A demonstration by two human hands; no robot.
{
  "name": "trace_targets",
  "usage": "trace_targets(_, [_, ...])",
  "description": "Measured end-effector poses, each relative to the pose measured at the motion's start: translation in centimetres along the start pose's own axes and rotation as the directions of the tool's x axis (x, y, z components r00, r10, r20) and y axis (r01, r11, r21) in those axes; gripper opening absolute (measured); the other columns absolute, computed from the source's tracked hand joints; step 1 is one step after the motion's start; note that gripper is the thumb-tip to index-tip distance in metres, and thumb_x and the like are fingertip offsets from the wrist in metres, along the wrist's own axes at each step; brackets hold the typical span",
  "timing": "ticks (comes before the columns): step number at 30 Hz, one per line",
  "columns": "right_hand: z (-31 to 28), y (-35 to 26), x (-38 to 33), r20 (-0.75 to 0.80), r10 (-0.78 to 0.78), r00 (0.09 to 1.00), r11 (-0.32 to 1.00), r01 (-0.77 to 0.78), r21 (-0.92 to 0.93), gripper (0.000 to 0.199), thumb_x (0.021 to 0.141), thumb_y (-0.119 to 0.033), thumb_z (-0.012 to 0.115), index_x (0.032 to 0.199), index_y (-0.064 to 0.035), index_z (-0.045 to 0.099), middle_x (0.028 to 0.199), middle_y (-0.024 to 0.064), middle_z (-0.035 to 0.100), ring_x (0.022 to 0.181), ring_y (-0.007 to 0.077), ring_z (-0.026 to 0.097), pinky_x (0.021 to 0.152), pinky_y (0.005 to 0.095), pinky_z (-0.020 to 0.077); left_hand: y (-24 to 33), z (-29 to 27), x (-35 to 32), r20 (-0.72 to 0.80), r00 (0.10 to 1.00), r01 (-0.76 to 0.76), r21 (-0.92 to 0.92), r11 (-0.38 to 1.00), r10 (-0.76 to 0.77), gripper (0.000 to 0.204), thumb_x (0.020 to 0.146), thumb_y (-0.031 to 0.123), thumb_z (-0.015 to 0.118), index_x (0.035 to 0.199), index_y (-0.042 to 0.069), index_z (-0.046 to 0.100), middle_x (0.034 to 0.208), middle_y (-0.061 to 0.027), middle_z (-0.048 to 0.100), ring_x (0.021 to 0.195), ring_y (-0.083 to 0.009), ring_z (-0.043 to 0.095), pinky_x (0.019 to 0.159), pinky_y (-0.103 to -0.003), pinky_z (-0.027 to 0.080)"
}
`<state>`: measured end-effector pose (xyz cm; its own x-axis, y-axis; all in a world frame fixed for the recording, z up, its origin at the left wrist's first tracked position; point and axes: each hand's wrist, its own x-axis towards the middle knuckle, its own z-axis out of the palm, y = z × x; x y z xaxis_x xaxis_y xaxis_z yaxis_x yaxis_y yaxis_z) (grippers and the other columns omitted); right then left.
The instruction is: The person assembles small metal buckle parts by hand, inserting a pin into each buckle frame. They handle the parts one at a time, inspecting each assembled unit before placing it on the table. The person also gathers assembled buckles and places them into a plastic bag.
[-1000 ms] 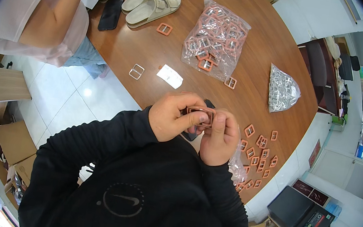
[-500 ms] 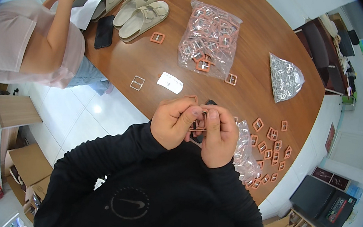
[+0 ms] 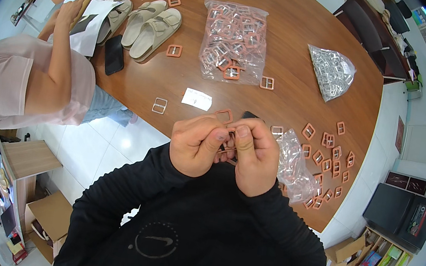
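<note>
My left hand (image 3: 194, 145) and my right hand (image 3: 255, 158) meet over the near edge of the table. Both are closed, thumbs up and almost touching, on one small orange-brown buckle (image 3: 228, 150). Fingers cover most of that buckle. Just beyond my left fingertips another orange-brown buckle (image 3: 224, 115) lies on the table. Behind my right fingers shows the end of a dark object (image 3: 250, 115), too hidden to name. Right of my right hand are a crumpled clear plastic bag (image 3: 299, 171) and several loose orange-brown buckles (image 3: 328, 140).
On the wooden table (image 3: 293, 30) lie a bag of orange-brown buckles (image 3: 233, 40), a bag of silver buckles (image 3: 331, 73), a paper slip (image 3: 196, 99) and a silver buckle (image 3: 159, 105). Beige sandals (image 3: 156, 35) and a black phone (image 3: 114, 55) lie near a person (image 3: 41, 76) at left.
My view has shifted slightly, so the tabletop things sit elsewhere in the picture. Both hands still grip the buckle, with the thumbs a little closer together.
</note>
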<state>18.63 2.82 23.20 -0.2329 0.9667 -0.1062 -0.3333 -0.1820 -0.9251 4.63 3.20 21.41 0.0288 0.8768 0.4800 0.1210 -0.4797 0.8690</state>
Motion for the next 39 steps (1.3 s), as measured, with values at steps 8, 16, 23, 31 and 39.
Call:
trace_targets(8, [-0.3, -0.1, 0.1, 0.05, 0.014, 0.999, 0.999, -0.015, 0.036, 0.02, 0.103, -0.016, 0.047, 0.091, -0.0007, 0.053, 0.082, 0.0021, 0.053, 0.065, 0.0061, 0.05, 0.059, 0.0212, 0.0449, 1.1, -0.3, 0.4, 0.039, 0.997, 0.063, -0.051, 0.997, -0.061, 0.034, 0.1, 0.019, 0.052, 0.076, -0.004, 0.059, 0.066, -0.0086, 0.057, 0.046, -0.0109, 0.054, 0.043, -0.024, 0.041])
trace_targets(16, [-0.5, -0.3, 0.1, 0.091, 0.015, 0.996, 0.995, -0.023, 0.094, 0.021, 0.103, -0.017, 0.047, 0.089, -0.0018, 0.052, 0.082, 0.0016, 0.052, 0.065, 0.006, 0.05, 0.058, 0.0217, 0.0447, 1.0, -0.6, 0.6, 0.055, 0.998, -0.016, 0.025, 1.0, 0.015, 0.033, 0.099, 0.02, 0.054, 0.076, -0.003, 0.061, 0.064, -0.0089, 0.057, 0.047, -0.0139, 0.055, 0.044, -0.026, 0.041])
trace_targets(23, [-0.7, -0.6, -0.1, 0.124, 0.027, 0.992, 0.994, -0.04, 0.105, 0.024, 0.103, -0.02, 0.048, 0.089, -0.0016, 0.054, 0.082, 0.0014, 0.053, 0.065, 0.0068, 0.051, 0.059, 0.0223, 0.0455, 1.0, -0.7, 1.0, 0.071, 0.992, -0.107, 0.047, 0.993, 0.104, 0.031, 0.097, 0.019, 0.055, 0.075, -0.001, 0.061, 0.061, -0.0086, 0.056, 0.049, -0.0195, 0.055, 0.047, -0.03, 0.041])
trace_targets(31, [-1.0, -0.4, 0.6, 0.133, 0.076, 0.988, 0.993, -0.087, 0.076, 0.025, 0.102, -0.024, 0.05, 0.092, -0.0009, 0.056, 0.084, 0.0016, 0.055, 0.067, 0.0073, 0.054, 0.064, 0.022, 0.0488, 0.6, -0.7, 0.9, 0.053, 0.999, -0.005, -0.034, 0.999, 0.007, 0.035, 0.099, 0.019, 0.051, 0.073, -0.002, 0.06, 0.063, -0.0094, 0.057, 0.05, -0.0173, 0.054, 0.047, -0.03, 0.041])
trace_targets(39, [-0.6, 1.3, 2.6, 0.157, 0.073, 0.985, 0.989, -0.051, -0.14, 0.019, 0.099, -0.016, 0.055, 0.101, 0.0022, 0.06, 0.081, 0.0043, 0.062, 0.07, 0.0108, 0.059, 0.066, 0.0245, 0.0494, -1.7, -2.5, -0.2, -0.061, 0.886, 0.455, -0.086, 0.886, -0.46, 0.03, 0.1, 0.026, 0.051, 0.096, -0.003, 0.06, 0.073, -0.0021, 0.058, 0.06, -0.0063, 0.055, 0.053, -0.022, 0.046])
